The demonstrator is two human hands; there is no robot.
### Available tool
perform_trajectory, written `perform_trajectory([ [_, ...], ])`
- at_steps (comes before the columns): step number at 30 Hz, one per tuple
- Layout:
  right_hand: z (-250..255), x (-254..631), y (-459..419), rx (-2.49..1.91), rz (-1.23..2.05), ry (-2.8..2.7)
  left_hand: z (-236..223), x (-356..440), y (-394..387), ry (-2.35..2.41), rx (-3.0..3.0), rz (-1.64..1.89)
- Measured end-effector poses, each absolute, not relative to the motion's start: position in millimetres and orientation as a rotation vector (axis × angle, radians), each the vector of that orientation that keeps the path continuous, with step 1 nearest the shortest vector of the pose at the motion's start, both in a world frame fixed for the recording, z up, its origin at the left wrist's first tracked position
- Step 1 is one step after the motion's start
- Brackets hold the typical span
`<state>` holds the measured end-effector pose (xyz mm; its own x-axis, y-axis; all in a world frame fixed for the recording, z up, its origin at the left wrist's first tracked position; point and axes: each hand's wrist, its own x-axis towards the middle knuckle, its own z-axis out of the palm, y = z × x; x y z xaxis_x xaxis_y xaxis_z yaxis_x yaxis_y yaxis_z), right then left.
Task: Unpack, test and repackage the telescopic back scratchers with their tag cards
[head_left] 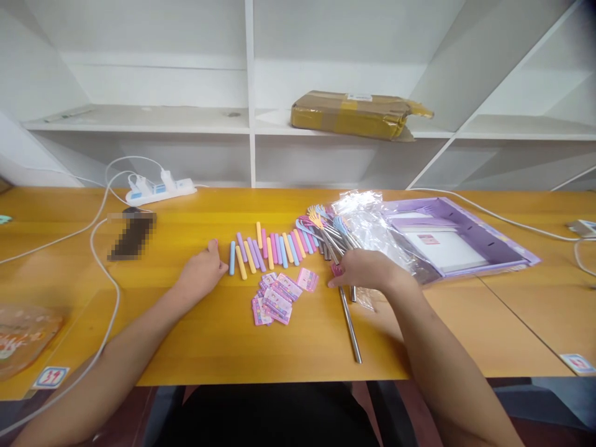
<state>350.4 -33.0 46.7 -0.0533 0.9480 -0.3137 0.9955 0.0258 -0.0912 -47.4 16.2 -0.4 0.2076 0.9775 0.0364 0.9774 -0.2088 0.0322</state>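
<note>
My left hand (201, 271) rests on the table beside the leftmost blue tube (231, 258), thumb and index finger apart with nothing visible between them. A row of pastel tubes (272, 249) in pink, yellow, purple and blue runs rightward from it. Under the fingers of my right hand (365, 270) is a back scratcher (350, 326), its pink claw head partly hidden and its metal rod pointing toward me. More back scratchers (321, 220) with coloured claw heads lie piled behind that hand. Pink and purple printed cards (278, 301) sit in a loose heap between my hands.
Clear plastic wrap (367, 223) lies against an open purple box (488, 233) on the right. A power strip (161, 192) with white cables and a blurred dark object (133, 234) are on the left. A taped brown parcel (349, 115) occupies the shelf.
</note>
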Motion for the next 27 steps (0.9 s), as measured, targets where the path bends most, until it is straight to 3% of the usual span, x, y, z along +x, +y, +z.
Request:
perform_trajectory([
  [10, 54, 323, -44, 1.873, -0.652, 2.076, 8, -42, 4, 1.974, 2.407, -0.011],
  [15, 56, 330, -44, 1.858, -0.796, 2.321, 10, -43, 1, 2.019, 2.405, 0.054],
  [21, 57, 338, -39, 2.030, -1.847, 2.545, 10, -47, 5, 1.831, 2.508, 0.686],
  [27, 43, 331, -22, 2.349, -2.623, 2.465, 8, -31, -15, 1.436, 2.479, 0.747],
])
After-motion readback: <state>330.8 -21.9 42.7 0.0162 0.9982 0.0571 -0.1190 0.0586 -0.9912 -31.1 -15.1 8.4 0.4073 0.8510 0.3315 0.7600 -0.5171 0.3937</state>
